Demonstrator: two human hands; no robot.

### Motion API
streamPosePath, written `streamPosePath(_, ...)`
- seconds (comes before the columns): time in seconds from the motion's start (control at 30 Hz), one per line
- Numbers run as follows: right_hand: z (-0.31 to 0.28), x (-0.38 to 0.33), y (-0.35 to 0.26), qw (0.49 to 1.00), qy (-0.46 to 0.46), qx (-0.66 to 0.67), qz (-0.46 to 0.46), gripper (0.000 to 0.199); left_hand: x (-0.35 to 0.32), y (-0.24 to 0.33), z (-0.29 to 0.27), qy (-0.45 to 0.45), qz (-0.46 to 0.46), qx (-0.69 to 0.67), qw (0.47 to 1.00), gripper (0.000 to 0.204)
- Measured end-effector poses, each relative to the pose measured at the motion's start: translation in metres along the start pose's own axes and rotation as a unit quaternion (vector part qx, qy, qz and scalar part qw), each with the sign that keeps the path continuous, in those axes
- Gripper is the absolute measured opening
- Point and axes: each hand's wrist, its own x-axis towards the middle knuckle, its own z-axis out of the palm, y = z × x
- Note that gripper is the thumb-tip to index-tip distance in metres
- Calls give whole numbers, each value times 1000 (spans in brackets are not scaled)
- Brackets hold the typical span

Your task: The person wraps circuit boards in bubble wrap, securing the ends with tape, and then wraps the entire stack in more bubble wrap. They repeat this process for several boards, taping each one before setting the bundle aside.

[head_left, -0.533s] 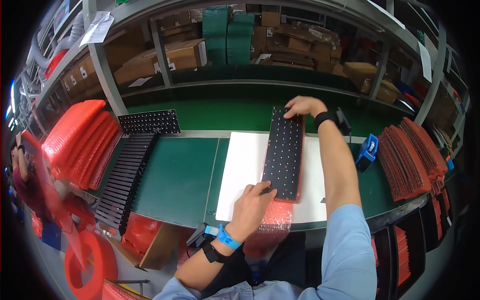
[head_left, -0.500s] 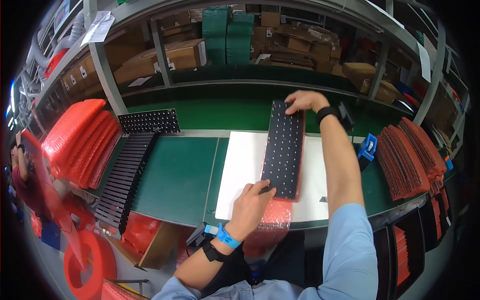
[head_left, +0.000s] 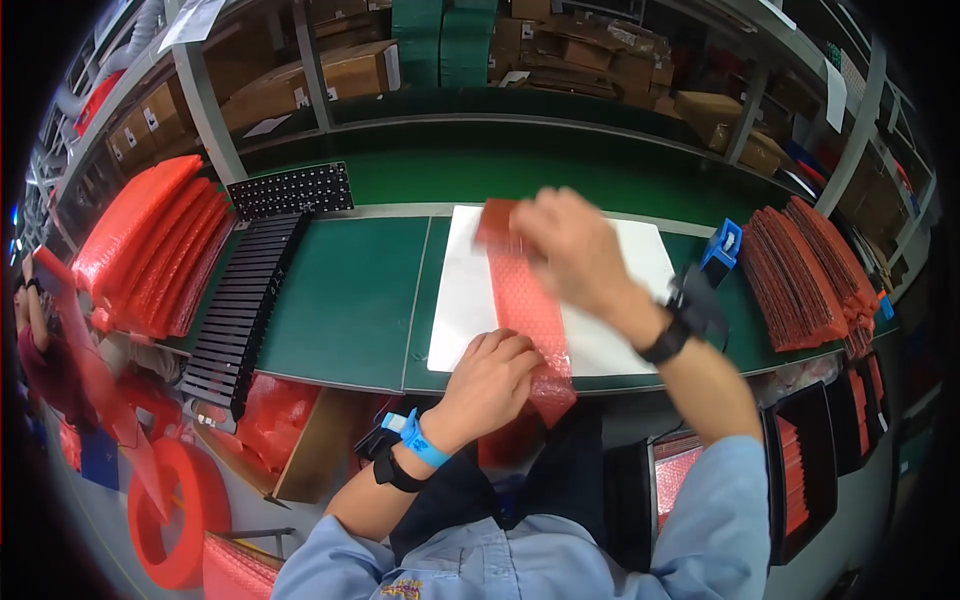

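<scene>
A strip of red bubble wrap (head_left: 525, 290) lies lengthwise over a white board (head_left: 455, 290) on the bench, its near end hanging past the front edge. My left hand (head_left: 488, 385), with a blue strap and a black band at the wrist, is closed with bent fingers on the near left edge of the wrap. Over its far part is my right hand (head_left: 572, 245), smeared by motion, its fingers hard to make out. Beside that hand the far end of the wrap looks darker red. The black dotted panel cannot be seen.
Left on the green bench (head_left: 345, 300) stand a black slatted rack (head_left: 240, 300), a dotted black panel (head_left: 290, 190) and red bubble-wrap packs (head_left: 145, 250). At right are a blue tool (head_left: 720, 250) and stacked red-wrapped panels (head_left: 800, 275). A red roll (head_left: 160, 540) stands on the floor.
The dotted black panel held in both hands has gone from sight; red bubble wrap shows where it was. My right hand came nearer and left. The whole view shifted slightly.
</scene>
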Motion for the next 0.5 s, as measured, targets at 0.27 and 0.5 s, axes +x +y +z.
streamPosePath(0.27,28,-90,-23,982,-154,89,69,55,-20,14,-36,-135,72,28,988,16)
streamPosePath(0.5,30,-92,-21,976,-195,67,72,63,-90,29,-13,-168,97,-119,974,17)
